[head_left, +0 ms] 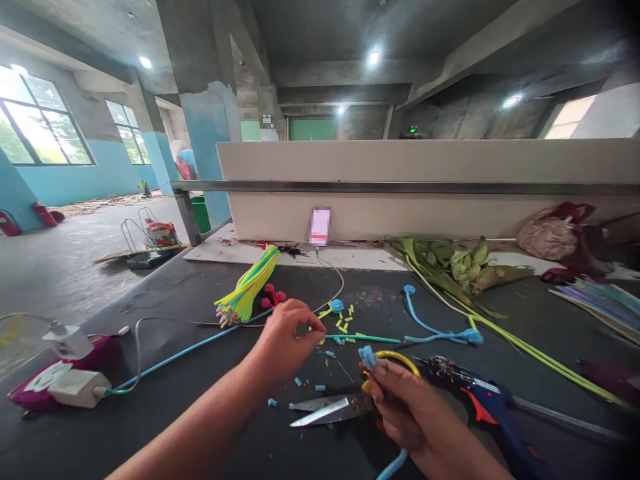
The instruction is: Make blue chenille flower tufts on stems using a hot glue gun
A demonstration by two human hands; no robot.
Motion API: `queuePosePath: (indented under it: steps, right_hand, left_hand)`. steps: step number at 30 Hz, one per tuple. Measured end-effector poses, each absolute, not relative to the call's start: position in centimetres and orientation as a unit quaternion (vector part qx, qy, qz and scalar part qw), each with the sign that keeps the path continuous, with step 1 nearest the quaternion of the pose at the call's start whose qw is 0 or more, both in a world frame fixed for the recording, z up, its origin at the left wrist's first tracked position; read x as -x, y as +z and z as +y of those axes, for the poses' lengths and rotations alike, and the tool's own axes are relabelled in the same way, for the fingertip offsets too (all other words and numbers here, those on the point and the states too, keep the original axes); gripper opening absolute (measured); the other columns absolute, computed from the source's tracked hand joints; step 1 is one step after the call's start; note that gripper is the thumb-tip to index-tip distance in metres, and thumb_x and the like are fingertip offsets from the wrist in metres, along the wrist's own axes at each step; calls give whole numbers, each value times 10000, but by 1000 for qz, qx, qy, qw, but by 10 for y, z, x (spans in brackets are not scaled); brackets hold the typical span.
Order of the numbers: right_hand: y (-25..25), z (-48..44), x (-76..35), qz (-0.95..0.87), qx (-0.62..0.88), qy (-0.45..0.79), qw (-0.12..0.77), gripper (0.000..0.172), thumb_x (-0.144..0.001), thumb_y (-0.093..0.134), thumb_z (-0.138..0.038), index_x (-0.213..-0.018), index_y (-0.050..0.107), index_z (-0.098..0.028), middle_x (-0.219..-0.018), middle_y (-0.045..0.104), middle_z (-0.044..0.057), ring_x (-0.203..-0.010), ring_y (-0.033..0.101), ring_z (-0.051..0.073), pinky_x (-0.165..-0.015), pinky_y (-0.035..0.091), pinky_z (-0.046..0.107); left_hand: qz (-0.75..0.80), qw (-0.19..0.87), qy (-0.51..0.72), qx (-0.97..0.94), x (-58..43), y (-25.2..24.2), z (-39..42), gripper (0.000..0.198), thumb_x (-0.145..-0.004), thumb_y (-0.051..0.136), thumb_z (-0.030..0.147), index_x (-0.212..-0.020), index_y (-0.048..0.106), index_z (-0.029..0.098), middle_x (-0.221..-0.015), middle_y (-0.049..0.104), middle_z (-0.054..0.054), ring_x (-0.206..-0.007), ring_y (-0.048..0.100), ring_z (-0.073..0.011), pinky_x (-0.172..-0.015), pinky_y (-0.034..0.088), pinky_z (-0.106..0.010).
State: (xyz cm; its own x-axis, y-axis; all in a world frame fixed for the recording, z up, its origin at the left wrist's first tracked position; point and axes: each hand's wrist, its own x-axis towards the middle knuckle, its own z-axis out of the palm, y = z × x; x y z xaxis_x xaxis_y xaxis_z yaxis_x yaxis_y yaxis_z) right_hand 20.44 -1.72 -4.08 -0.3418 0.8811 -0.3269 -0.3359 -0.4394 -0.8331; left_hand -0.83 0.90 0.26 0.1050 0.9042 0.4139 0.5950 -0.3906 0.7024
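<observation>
"What is found nearest?"

"The right hand (417,408). A blue flower (367,359) is pinched between its thumb and finger, at that hand's 10 o'clock."

"And from left to right?"

"From the left hand (287,330), a white charger (79,388) is seen between 8 and 9 o'clock, and a bundle of yellow-green stems (253,283) at 10. The hand itself is narrowed, fingertips close together; whether anything is held cannot be told. Yellow snippets (343,329) are scattered at its 3 o'clock. Scissors (320,413) are pointed toward the right hand's 9 o'clock, and a glue gun (507,417) is placed at its 3."

"What could go wrong?"

"Fingers could be nicked, because the blades are parted near both hands. A burn could be caused by the glue gun, if hot. The flower could be crushed by too tight a pinch."

"Any writing?"

"No brand can be read. The screen of the phone (320,225) is blurred, and no print can be made out on the charger."
</observation>
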Motion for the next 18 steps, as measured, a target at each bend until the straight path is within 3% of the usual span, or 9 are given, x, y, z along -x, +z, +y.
queuePosePath:
  steps: [2,6,12,18]
  right_hand:
    - [-41,-20,-204,-355,399,743,404,276,-785,629,-400,-662,521,-178,-478,476,-78,-325,197,-4,-378,205,171]
    - [-41,-26,-203,-380,364,742,416,205,-802,627,-343,-712,563,-171,-564,549,-21,-449,410,38,-412,240,158]
    - [-41,-31,-199,-398,360,745,395,229,-761,658,-374,-698,582,-168,-524,543,-34,-325,187,2,-337,95,189]
    - [-48,-30,-193,-390,366,750,389,235,-743,673,-386,-690,584,-175,-498,540,-32,-339,249,19,-353,147,189]
  left_hand:
    - [480,273,413,-724,-8,1,2,84,-637,698,177,-709,708,220,-807,629,-51,-847,565,-202,-812,405,-301]
    - [444,369,390,-718,-24,-4,-9,355,-561,775,209,-910,710,210,-944,624,-67,-938,548,-219,-863,389,-296]
    - [418,414,376,-716,-24,-9,-13,201,-619,739,208,-817,706,192,-842,621,-39,-852,557,-181,-793,403,-268]
    - [404,419,404,-706,-25,-19,-9,100,-656,715,258,-664,674,166,-714,599,-33,-750,543,-162,-726,403,-265]
